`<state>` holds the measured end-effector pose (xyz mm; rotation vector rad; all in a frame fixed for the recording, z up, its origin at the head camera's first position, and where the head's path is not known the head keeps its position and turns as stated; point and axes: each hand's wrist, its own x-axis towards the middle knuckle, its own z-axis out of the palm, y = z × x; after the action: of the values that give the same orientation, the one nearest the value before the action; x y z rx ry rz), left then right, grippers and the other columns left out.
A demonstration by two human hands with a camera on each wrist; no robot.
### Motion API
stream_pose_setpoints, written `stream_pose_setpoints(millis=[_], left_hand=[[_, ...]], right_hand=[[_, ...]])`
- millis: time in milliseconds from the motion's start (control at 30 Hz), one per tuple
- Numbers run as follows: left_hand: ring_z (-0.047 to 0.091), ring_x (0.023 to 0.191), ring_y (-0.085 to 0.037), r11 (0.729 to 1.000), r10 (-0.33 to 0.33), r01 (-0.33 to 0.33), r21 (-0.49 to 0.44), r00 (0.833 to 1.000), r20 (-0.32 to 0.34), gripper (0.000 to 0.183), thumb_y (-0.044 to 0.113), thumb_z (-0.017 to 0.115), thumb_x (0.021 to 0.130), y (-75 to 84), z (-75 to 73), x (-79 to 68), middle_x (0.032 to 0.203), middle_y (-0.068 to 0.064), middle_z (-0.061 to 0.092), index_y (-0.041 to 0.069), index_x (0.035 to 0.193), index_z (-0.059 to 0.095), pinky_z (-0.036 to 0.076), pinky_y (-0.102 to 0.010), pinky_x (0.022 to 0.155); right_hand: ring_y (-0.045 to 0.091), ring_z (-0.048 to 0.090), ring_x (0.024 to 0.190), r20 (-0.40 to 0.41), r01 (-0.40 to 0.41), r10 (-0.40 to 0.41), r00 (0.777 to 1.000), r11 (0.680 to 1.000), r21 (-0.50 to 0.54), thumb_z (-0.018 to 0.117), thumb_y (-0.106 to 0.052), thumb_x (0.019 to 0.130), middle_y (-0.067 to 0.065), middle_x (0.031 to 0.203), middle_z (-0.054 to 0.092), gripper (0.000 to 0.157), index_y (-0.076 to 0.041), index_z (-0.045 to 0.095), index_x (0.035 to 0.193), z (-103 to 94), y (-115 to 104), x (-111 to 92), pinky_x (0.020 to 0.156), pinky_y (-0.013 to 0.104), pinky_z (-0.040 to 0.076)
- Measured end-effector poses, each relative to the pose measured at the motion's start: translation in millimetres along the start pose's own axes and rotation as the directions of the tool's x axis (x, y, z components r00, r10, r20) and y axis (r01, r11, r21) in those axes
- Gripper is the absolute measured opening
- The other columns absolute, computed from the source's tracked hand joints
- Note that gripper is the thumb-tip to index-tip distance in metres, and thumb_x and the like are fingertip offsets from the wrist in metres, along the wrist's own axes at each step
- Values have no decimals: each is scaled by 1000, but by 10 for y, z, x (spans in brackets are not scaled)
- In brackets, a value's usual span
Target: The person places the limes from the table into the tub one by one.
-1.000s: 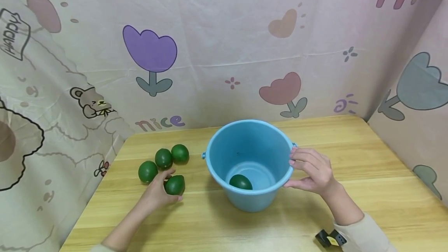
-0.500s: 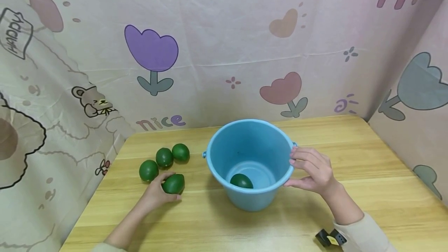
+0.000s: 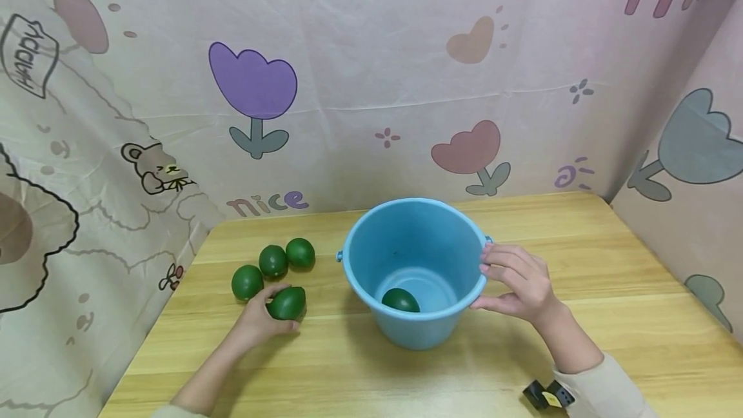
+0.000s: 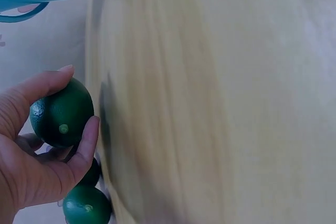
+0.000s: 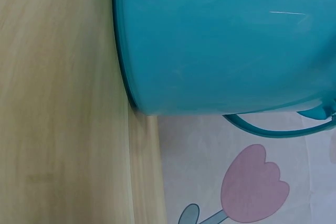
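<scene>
Between the thumb and fingers of my left hand is a dark green lime, at the left of the table. In the left wrist view the same lime shows its pale stem end; whether it touches the table I cannot tell. Just behind that hand lie three more limes. A light blue bucket stands upright at the middle, with one lime inside on its bottom. My right hand holds the bucket's right rim, thumb below the fingers. The right wrist view shows only the bucket's side.
A small black object lies by the right sleeve near the table's front. The wooden table ends at a printed cloth hung behind and along both sides. The bucket's handle hangs at its far side.
My left hand has shifted the lime very slightly up and to the left, tilting it a little. My right hand and the bucket keep their places.
</scene>
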<state>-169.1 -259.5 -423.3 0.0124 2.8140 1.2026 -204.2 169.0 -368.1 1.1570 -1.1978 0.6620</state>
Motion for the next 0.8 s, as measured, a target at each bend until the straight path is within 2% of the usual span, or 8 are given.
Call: stream_pose_setpoints(millis=[467, 800], left_hand=[[55, 103, -33, 999, -6, 7, -49, 1000, 19, 82, 13, 85, 65, 102, -27, -47, 128, -21, 48, 5, 137, 45, 51, -42, 77], [54, 103, -33, 996, -1, 6, -86, 998, 64, 81, 15, 84, 67, 205, -97, -83, 125, -22, 51, 7, 137, 45, 52, -39, 75]], right_hand=[[31, 58, 57, -2, 2, -2, 1000, 1000, 7, 73, -46, 77, 17, 64, 61, 52, 3, 62, 65, -8, 17, -33, 72, 32, 57], [30, 57, 57, 0, 5, -5, 1000, 1000, 9, 72, -46, 78, 17, 64, 61, 53, 4, 61, 65, -4, 21, -22, 72, 32, 57]])
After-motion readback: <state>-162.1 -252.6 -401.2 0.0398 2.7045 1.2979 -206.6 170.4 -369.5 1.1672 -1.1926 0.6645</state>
